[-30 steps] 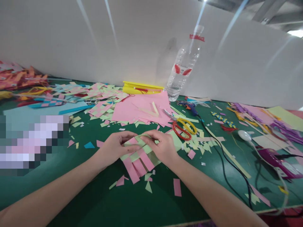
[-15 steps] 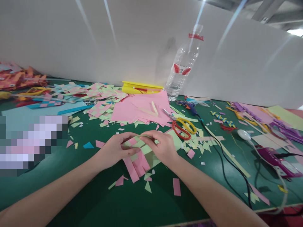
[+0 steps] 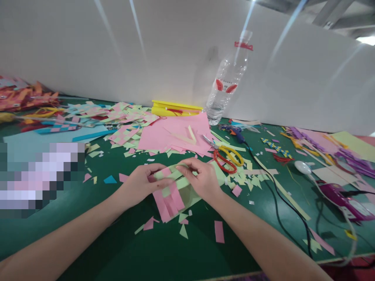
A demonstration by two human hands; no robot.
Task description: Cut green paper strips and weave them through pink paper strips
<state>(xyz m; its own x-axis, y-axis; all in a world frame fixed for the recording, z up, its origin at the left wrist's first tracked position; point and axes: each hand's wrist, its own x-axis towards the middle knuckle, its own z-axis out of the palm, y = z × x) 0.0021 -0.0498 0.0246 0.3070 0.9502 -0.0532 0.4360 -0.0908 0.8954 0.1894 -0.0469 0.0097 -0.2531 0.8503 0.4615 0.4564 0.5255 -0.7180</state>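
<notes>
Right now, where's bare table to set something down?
Bare green table lies nearest the camera, between the forearms, and left of the left hand up to the blurred patch. Crowded: the pink sheets, scissors and scraps beyond the woven paper piece; cords run on the right.

We see a woven paper piece [image 3: 171, 189] of pink and pale green strips, chequered where they cross, on a dark green table top [image 3: 117, 249]. Behind it lies a stack of plain pink paper sheets [image 3: 175, 134]. The scissors [image 3: 225, 156] have one red handle loop and one yellow. A flat yellow box [image 3: 175, 108] stands at the white wall [image 3: 88, 47], beside a clear plastic bottle [image 3: 227, 84] with a red-marked label.
</notes>
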